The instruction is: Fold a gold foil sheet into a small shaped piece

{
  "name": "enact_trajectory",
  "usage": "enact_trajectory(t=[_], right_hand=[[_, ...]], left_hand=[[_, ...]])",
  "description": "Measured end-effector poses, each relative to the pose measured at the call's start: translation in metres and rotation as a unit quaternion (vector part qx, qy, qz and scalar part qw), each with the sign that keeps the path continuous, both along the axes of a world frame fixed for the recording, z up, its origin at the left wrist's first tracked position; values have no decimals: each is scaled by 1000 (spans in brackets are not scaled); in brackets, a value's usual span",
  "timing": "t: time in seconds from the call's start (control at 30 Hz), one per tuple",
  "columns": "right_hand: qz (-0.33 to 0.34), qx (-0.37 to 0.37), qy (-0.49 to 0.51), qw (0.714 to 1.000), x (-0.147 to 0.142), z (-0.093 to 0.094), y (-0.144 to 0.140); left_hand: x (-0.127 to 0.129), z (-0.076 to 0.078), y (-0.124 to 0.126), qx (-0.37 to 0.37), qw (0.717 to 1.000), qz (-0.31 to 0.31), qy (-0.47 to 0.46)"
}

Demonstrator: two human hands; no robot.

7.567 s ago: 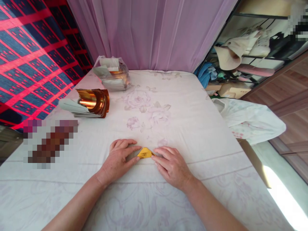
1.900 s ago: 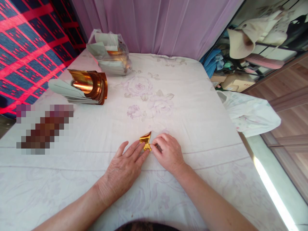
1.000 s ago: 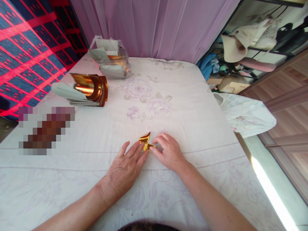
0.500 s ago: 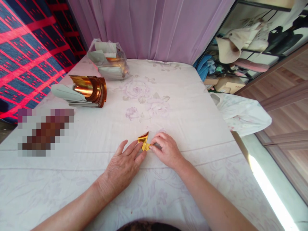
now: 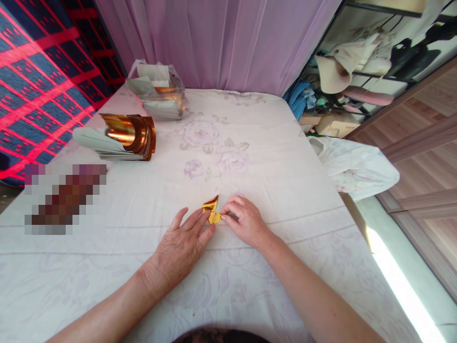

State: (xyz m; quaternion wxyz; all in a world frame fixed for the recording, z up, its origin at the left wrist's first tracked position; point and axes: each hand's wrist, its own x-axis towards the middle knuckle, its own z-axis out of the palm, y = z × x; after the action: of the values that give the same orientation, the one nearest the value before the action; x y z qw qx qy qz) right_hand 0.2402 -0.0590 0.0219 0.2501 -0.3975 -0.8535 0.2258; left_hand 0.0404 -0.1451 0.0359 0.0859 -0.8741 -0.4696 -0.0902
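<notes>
A small piece of folded gold foil paper [image 5: 214, 217] lies on the flowered tablecloth, one pointed flap standing up on its far side. My left hand [image 5: 183, 243] rests flat beside it with the fingers stretched out, and its fingertips press on the left part of the paper. From the other side, my right hand [image 5: 246, 220] pinches the right corner of the paper between thumb and forefinger. The fingertips cover part of the folds.
A bent stack of gold foil sheets [image 5: 132, 136] stands at the left. Behind it sits a clear plastic bag [image 5: 162, 93] with more sheets. A blurred-out patch [image 5: 66, 200] is at the near left. Shelves with hats [image 5: 333, 74] and a white bag [image 5: 364, 166] stand right of the table.
The whole view has shifted slightly. Both hands keep nearly the same hold on the gold paper, and its folds look almost the same.
</notes>
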Motion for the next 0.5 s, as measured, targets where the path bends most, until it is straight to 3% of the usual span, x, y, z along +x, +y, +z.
enact_trajectory(t=[0.5], right_hand=[[14, -1, 22, 1000, 3, -2, 1]], left_hand=[[-2, 5, 3, -19, 1000, 3, -23]])
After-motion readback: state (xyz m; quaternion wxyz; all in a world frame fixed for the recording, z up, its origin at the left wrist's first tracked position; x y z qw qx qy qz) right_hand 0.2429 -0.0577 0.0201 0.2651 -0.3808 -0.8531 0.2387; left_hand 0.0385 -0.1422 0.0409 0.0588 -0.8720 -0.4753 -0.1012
